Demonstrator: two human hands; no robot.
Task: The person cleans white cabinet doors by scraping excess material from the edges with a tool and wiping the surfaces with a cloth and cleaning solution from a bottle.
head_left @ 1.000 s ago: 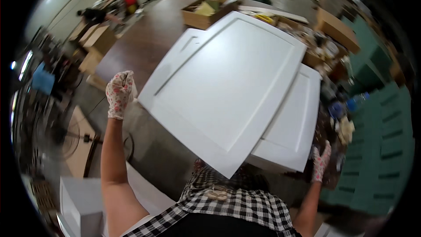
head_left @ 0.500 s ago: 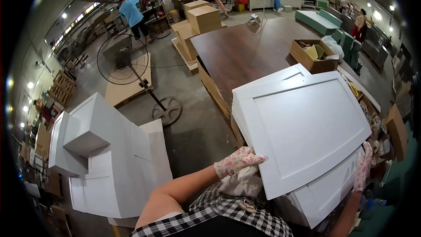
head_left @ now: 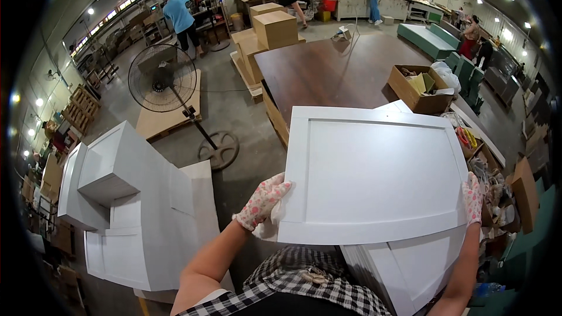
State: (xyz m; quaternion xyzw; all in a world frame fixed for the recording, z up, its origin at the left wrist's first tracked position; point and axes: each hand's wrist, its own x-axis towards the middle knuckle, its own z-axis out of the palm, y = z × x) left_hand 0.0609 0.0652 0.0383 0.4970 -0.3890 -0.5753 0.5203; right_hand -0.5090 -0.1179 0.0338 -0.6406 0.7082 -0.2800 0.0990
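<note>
A white, flat, recessed-panel cabinet door (head_left: 374, 175) is held level in front of the chest, one gloved hand at each side edge, seemingly so that the wide panel stays balanced. The left hand (head_left: 262, 200), in a floral work glove, is closed on the door's left edge together with a crumpled white cloth (head_left: 266, 228); the right hand (head_left: 472, 197) is curled around the right edge. Beneath it, at least one more white door (head_left: 410, 266) is seen lying flat. One long dark brown wooden table (head_left: 333, 73) is seen beyond, one open cardboard box (head_left: 418, 89) on it, and one pedestal fan (head_left: 164, 79) stands at the left.
</note>
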